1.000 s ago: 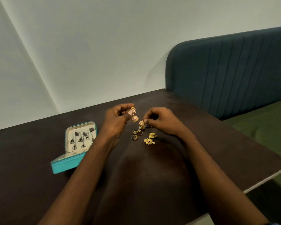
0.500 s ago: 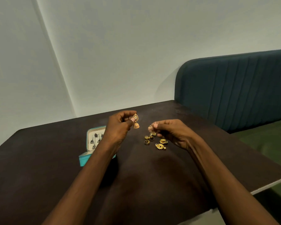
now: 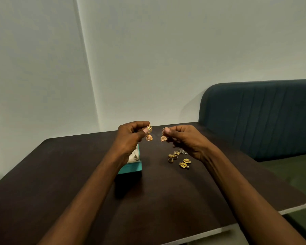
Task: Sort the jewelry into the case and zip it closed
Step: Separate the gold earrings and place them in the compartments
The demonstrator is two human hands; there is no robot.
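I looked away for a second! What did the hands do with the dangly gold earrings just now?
The right hand picked its bell earring up off the table, and it now hangs in the air beside the one the left hand pinches. Both hands rose a little. The camera also tilted up. The rings, the flower studs and the open teal case stayed put.

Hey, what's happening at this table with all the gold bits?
A person is sorting jewelry. The left hand pinches one gold bell-shaped earring and the right hand pinches its match, both held above the dark table. Rings and flower-shaped studs lie loose on it. The teal case sits open, partly hidden behind the left wrist.
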